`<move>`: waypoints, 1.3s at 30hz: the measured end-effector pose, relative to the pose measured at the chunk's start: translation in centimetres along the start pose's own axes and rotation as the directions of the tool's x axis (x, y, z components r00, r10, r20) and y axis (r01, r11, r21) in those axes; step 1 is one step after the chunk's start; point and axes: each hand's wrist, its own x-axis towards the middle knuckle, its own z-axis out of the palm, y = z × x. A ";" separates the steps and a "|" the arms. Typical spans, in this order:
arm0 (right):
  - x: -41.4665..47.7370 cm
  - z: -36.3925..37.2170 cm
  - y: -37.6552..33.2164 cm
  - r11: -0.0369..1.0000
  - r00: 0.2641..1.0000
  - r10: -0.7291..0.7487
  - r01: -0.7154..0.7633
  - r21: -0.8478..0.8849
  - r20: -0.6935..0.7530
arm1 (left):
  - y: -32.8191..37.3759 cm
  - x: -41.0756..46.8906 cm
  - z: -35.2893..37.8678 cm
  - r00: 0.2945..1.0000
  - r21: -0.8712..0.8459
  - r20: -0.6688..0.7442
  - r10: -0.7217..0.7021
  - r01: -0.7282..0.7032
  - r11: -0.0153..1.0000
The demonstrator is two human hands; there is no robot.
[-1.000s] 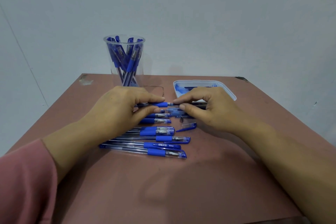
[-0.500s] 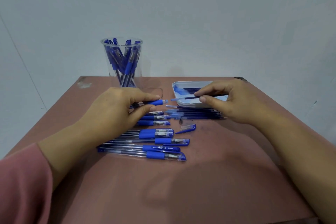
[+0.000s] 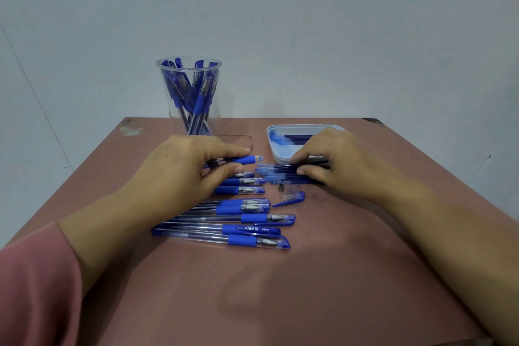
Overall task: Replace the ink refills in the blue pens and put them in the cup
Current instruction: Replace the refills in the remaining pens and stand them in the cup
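Left hand (image 3: 182,174): fingers and thumb curled round a pen barrel (image 3: 245,159), its open end pointing right.
Right hand (image 3: 339,168): pinching a refill (image 3: 283,167) from the pile beside the tray (image 3: 276,153).
Cup (image 3: 191,118): far side of the table (image 3: 309,275), holding pens.
Capped pens (image 3: 238,229): in a row under the left hand.

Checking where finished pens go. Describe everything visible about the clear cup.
The cup is a tall, clear, plastic-looking tumbler with a round open rim, slightly narrower toward its base. It stands upright near the far edge of the brown table, left of the white tray. Several blue pens lean crisscrossed inside it, their tops reaching about the rim. The left hand lies in front of it, seemingly not touching it.
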 end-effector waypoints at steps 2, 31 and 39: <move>0.1 -0.1 0.1 1.000 1.000 -0.026 0.026 -0.007 -0.015 | 0.0 0.0 0.0 1.000 -0.001 0.003 0.003 -0.003 1.000; 4.7 -1.5 4.1 0.942 0.901 0.333 -0.333 -0.047 0.279 | -0.8 0.1 0.0 0.999 0.029 -0.020 0.038 -0.037 0.999; 4.6 -1.5 4.6 0.938 0.900 0.343 -0.340 -0.059 0.268 | -0.9 0.1 0.1 1.000 0.033 -0.013 0.020 -0.019 0.999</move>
